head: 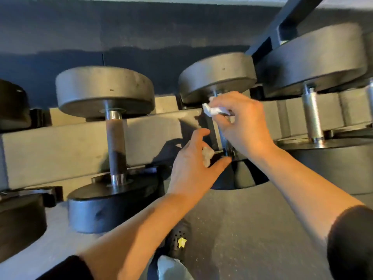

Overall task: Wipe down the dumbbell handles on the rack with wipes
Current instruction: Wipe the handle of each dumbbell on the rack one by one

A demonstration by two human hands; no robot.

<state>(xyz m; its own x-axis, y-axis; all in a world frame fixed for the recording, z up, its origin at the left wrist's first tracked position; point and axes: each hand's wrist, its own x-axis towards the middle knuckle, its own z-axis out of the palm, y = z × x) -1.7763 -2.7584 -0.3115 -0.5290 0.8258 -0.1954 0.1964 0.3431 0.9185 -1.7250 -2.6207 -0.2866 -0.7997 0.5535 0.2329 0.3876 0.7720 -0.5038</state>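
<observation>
Dark gym rack (84, 146) | middle dumbbell handle (223, 136) at 12 o'clock | right hand (242, 124) fingers pinch white wipe (212, 110) at handle's top | left hand (193, 166) fingers curl round crumpled wipe (207, 156) near handle's base.

A crumpled white paper wipe (214, 110) in the right hand (242, 124); left of the left hand (193, 164), a rust-brown dumbbell handle (115, 142) with shiny silver collars; below, a black perforated shoe (178, 238) bearing a yellow star

Dark round-headed dumbbells lie side by side across a grey steel rack (60, 144). The rusty-handled dumbbell (116, 142) lies left of the middle dumbbell (217, 75), where the right hand (242, 126) pinches a crumpled white wipe (214, 111) above the left hand (193, 168). A chrome-handled dumbbell (311, 116) lies right.
</observation>
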